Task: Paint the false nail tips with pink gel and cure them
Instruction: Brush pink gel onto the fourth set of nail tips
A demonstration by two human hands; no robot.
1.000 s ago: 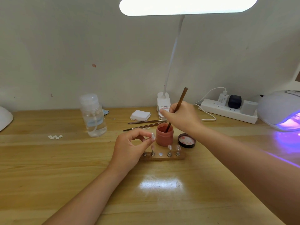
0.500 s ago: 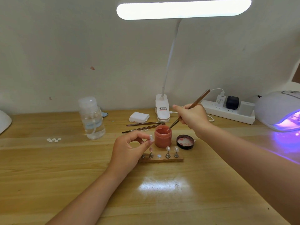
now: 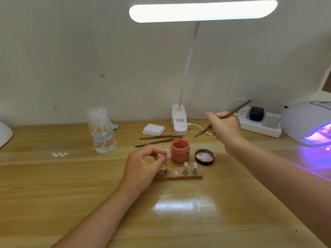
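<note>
Wooden holder (image 3: 179, 176) with nail tips on pegs sits nearest on the table (image 3: 71, 203), left hand (image 3: 143, 167) above it pinching a clear nail tip (image 3: 167, 153) between thumb and fingers, open pink gel jar (image 3: 180, 150) behind, right hand (image 3: 225, 127) pinching a brush (image 3: 231, 115) above the jar, UV lamp (image 3: 308, 122) glowing far right.

clear nail tip (image 3: 167, 152) beside open pink jar (image 3: 179, 150)

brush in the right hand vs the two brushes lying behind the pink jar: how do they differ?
The thin brown-handled brush in the right hand is raised and slanted, tip down; the two spare brown brushes lie flat on the wooden table. The held one's tip looks pink; the spare tips are too small to judge. All three are slim with metal ferrules.
</note>
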